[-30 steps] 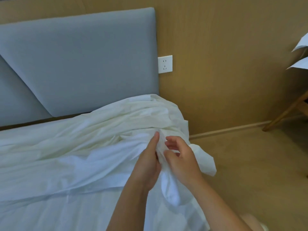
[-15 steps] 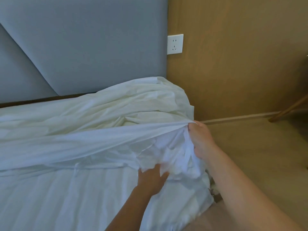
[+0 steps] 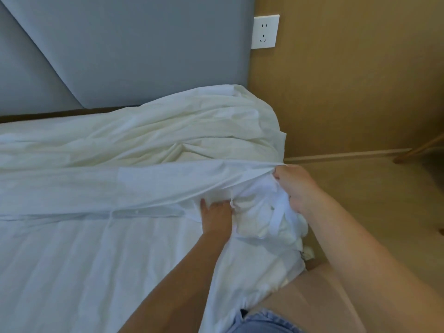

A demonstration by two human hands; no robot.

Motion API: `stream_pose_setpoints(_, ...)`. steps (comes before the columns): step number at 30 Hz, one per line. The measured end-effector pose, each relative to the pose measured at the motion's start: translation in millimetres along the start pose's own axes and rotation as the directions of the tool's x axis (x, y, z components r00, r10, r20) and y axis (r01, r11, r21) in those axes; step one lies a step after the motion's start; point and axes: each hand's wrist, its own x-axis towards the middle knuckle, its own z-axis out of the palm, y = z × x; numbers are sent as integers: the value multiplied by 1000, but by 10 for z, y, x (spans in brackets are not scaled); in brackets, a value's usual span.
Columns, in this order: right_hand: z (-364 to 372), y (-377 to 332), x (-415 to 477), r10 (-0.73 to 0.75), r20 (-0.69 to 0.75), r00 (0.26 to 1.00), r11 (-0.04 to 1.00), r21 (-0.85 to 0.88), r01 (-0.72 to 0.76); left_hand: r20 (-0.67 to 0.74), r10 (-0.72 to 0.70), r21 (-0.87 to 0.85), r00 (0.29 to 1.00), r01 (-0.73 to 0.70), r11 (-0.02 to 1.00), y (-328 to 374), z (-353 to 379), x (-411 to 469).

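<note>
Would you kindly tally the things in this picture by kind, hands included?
Hands: 2, left hand and right hand
White bedding: 1
Grey headboard: 1
Wall socket: 1
Wooden leg: 1
Total: 6

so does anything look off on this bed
The white cover is bunched and crumpled at the corner by the headboard, where the right hand grips its edge and the left hand reaches under. No tears or spills.

Right hand (image 3: 298, 186) has pulled the sheet (image 3: 168, 186) taut; left hand (image 3: 216, 217) slid under.
</note>
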Motion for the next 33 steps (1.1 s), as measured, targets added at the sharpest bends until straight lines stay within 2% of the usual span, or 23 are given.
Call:
stream_pose_setpoints(3,-10,42,15,95,11,995,985,143,-95,6,50,-115,999,-49,992,-81,-19,-119)
stream_pose_setpoints(5,-17,59,72,99,-4,995,984,146,-98,214,169,-95,962,-152,984,-134,-37,-351)
stream_pose_setpoints(6,0,74,93,84,0,996,989,125,-83,360,210,-76,909,-196,978,-172,-38,-499)
stream_pose_setpoints(8,59,130,94,28,18,999,999,37,-28,543,183,-82,819,-164,983,-283,-37,-747)
stream_pose_setpoints(9,87,173,76,-1,28,1000,1000,13,0,531,177,-135,829,-124,983,-323,-45,-819)
stream_pose_setpoints(11,117,245,44,-54,51,997,998,33,52,388,203,-425,899,-20,905,-307,-112,-846)
stream_pose_setpoints(12,117,270,26,-76,61,995,995,63,72,334,175,-642,926,87,762,-249,-160,-825)
stream_pose_setpoints(13,105,289,-2,-87,85,993,993,90,79,341,127,-855,931,252,453,-179,-229,-785)
stream_pose_setpoints(14,85,311,-47,-91,122,988,990,116,77,382,148,-924,912,381,33,-102,-329,-733)
stream_pose_setpoints(15,60,350,-114,-95,172,980,991,108,77,375,231,-828,898,436,-352,-53,-398,-671)
stream_pose_setpoints(16,23,408,-198,-106,239,965,994,18,105,337,272,-653,902,431,-623,-22,-488,-613)
stream_pose_setpoints(17,-14,477,-293,-106,325,940,974,-158,165,313,274,-516,909,405,-755,10,-579,-543)
stream_pose_setpoints(19,-47,659,-416,-41,478,877,846,-452,285,314,232,-495,920,368,-787,127,-756,-420)
stream_pose_setpoints(20,-35,744,-440,-36,490,871,789,-521,326,328,199,-565,923,361,-742,195,-830,-392)
stream_pose_setpoints(21,-10,771,-480,-101,442,891,751,-554,360,342,157,-637,927,351,-686,257,-893,-388)
stream_pose_setpoints(22,9,761,-503,-250,335,909,724,-559,405,319,140,-689,937,331,-645,291,-935,-393)
stream_pose_setpoints(23,30,727,-520,-462,200,864,666,-565,487,277,130,-722,952,295,-626,293,-961,-413)
stream_pose_setpoints(25,107,643,-524,-748,101,656,459,-635,622,188,181,-714,965,261,-650,211,-999,-460)
stream_pose_setpoints(26,156,610,-527,-768,139,625,407,-647,644,145,213,-699,966,253,-669,157,-1048,-495)
stream_pose_setpoints(27,199,575,-519,-724,192,663,434,-620,654,103,216,-691,971,226,-686,112,-1094,-519)
stream_pose_setpoints(29,251,535,-517,-578,284,765,562,-541,626,48,109,-659,993,113,-744,83,-1111,-539)
stream_pose_setpoints(31,238,561,-498,-613,163,773,653,-446,613,115,-3,-588,993,66,-806,102,-1043,-539)
stream_pose_setpoints(33,183,578,-562,-709,-66,702,685,-301,663,283,80,-421,956,199,-885,142,-996,-527)
